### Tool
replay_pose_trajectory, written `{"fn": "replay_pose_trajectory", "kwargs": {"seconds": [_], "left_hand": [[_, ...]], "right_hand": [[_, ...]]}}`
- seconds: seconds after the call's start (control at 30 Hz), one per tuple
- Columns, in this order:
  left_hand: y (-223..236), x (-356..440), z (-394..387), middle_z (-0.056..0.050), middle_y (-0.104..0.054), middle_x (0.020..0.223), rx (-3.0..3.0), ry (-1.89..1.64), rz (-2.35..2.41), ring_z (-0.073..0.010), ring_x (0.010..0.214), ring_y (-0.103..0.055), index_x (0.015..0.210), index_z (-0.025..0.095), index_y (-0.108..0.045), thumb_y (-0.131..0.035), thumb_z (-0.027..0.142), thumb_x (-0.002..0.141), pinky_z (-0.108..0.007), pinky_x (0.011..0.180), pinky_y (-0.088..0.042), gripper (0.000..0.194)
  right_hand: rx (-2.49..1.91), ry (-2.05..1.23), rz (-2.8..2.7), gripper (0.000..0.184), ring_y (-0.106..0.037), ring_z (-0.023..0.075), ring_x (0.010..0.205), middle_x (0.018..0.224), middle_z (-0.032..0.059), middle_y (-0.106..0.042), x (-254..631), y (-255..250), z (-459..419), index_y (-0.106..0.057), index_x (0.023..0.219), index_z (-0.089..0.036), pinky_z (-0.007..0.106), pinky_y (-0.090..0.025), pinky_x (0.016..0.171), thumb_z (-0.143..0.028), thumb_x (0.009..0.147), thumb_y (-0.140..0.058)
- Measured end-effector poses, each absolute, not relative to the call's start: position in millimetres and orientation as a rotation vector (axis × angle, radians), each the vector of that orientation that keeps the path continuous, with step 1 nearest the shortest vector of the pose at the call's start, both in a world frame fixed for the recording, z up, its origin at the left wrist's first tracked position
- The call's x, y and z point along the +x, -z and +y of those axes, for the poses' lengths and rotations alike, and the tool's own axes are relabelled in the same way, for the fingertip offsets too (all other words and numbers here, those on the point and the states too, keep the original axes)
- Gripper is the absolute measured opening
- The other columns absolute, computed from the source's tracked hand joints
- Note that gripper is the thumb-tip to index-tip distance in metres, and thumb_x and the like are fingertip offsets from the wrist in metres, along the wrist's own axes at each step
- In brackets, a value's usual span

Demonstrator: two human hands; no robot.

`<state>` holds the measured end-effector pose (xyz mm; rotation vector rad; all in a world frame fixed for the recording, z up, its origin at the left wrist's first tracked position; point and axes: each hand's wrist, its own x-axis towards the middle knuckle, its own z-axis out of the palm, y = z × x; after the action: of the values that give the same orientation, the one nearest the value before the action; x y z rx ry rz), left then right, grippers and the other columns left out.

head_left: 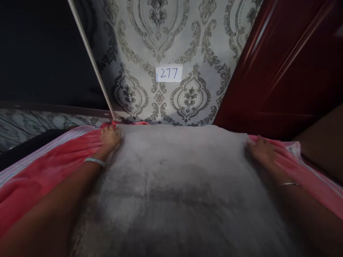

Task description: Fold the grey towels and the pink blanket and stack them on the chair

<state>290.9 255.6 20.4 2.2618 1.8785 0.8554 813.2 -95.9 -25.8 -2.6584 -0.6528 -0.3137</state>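
Note:
A grey cloth [177, 178] lies spread flat over a red and pink striped cloth [45, 167]. My left hand [109, 139] is at the grey cloth's far left corner, its fingers curled on the edge. My right hand [261, 148] is at the far right corner, fingers bent over that edge. Both hands are smeared by motion, so the grip itself is unclear. A bangle circles each wrist.
Straight ahead is a wall with grey patterned wallpaper [187, 46] and a white label reading 277 [168, 74]. A dark red wooden panel [289, 64] stands at the right. A dark opening with a white frame edge [91, 57] is at the left.

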Motion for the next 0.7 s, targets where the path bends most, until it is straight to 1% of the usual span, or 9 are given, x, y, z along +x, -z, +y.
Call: {"fn": "replay_pose_trajectory", "kwargs": {"seconds": [0.07,0.1,0.2,0.27,0.33,0.43,0.53,0.6,0.7], "left_hand": [[-11,305,210,-0.024,-0.047,0.159,2.597,-0.766,1.618,-0.0376,0.152,-0.036,0.150,0.007,-0.048,-0.051,0.039,0.094,-0.052,0.122,-0.033,0.066],[-3,312,181,-0.022,-0.041,0.163,2.792,-0.663,1.366,-0.0360,0.154,-0.033,0.154,0.009,-0.044,-0.047,0.044,0.097,-0.052,0.124,-0.029,0.067],[26,328,93,-0.009,-0.031,0.171,3.078,-0.298,0.637,-0.0308,0.159,-0.025,0.161,0.026,-0.038,-0.038,0.057,0.101,-0.051,0.128,-0.021,0.068],[38,329,56,-0.008,-0.027,0.173,3.106,-0.160,0.521,-0.0299,0.160,-0.022,0.163,0.028,-0.034,-0.035,0.060,0.103,-0.052,0.129,-0.018,0.068],[41,317,45,-0.010,-0.026,0.173,3.114,-0.079,0.618,-0.0311,0.160,-0.021,0.164,0.025,-0.034,-0.034,0.060,0.103,-0.053,0.129,-0.015,0.070],[33,268,69,-0.013,-0.028,0.172,3.081,-0.039,0.955,-0.0338,0.160,-0.021,0.163,0.022,-0.036,-0.033,0.058,0.103,-0.057,0.129,-0.012,0.071],[26,194,102,-0.014,-0.024,0.173,2.896,0.001,1.368,-0.0359,0.159,-0.022,0.165,0.019,-0.032,-0.030,0.054,0.103,-0.059,0.126,-0.021,0.071],[25,149,115,-0.014,-0.025,0.172,2.772,0.057,1.507,-0.0357,0.159,-0.023,0.165,0.018,-0.031,-0.027,0.048,0.102,-0.060,0.124,-0.025,0.069],[26,108,118,-0.016,-0.037,0.167,2.731,-0.008,1.554,-0.0349,0.155,-0.033,0.160,0.016,-0.042,-0.030,0.045,0.099,-0.057,0.121,-0.033,0.068]], "right_hand": [[-2.532,0.343,-1.125,0.066,-0.042,0.0399,0.145,0.156,0.0279,-0.045,747,29,-97,-0.040,0.158,-0.004,0.053,-0.038,0.115,-0.040,0.103,-0.036],[-2.451,0.328,-1.352,0.065,-0.036,0.0380,0.149,0.162,0.0250,-0.039,709,33,-98,-0.040,0.159,-0.008,0.053,-0.035,0.118,-0.041,0.104,-0.037],[-2.264,0.185,-1.804,0.062,-0.026,0.0331,0.156,0.170,0.0100,-0.030,605,51,-102,-0.038,0.162,-0.027,0.055,-0.031,0.121,-0.048,0.104,-0.038],[-2.255,0.098,-1.930,0.060,-0.024,0.0313,0.157,0.170,0.0052,-0.029,571,58,-111,-0.038,0.162,-0.032,0.057,-0.028,0.123,-0.051,0.105,-0.036],[-2.390,0.048,-1.882,0.060,-0.025,0.0301,0.156,0.170,0.0061,-0.030,576,57,-130,-0.039,0.162,-0.029,0.055,-0.026,0.124,-0.049,0.106,-0.034],[-2.706,0.020,-1.525,0.060,-0.030,0.0311,0.155,0.168,0.0103,-0.032,633,53,-187,-0.040,0.162,-0.024,0.055,-0.027,0.124,-0.044,0.106,-0.032],[-2.892,-0.007,-1.076,0.062,-0.029,0.0337,0.154,0.169,0.0126,-0.030,696,56,-265,-0.038,0.163,-0.023,0.059,-0.030,0.121,-0.046,0.107,-0.028],[-2.950,-0.080,-0.877,0.062,-0.037,0.0367,0.150,0.165,0.0171,-0.037,721,60,-312,-0.040,0.162,-0.020,0.061,-0.034,0.117,-0.045,0.106,-0.027],[-2.962,-0.100,-0.880,0.057,-0.052,0.0333,0.139,0.149,0.0229,-0.056,726,63,-356,-0.058,0.146,-0.010,0.047,-0.042,0.112,-0.033,0.103,-0.030]]}}
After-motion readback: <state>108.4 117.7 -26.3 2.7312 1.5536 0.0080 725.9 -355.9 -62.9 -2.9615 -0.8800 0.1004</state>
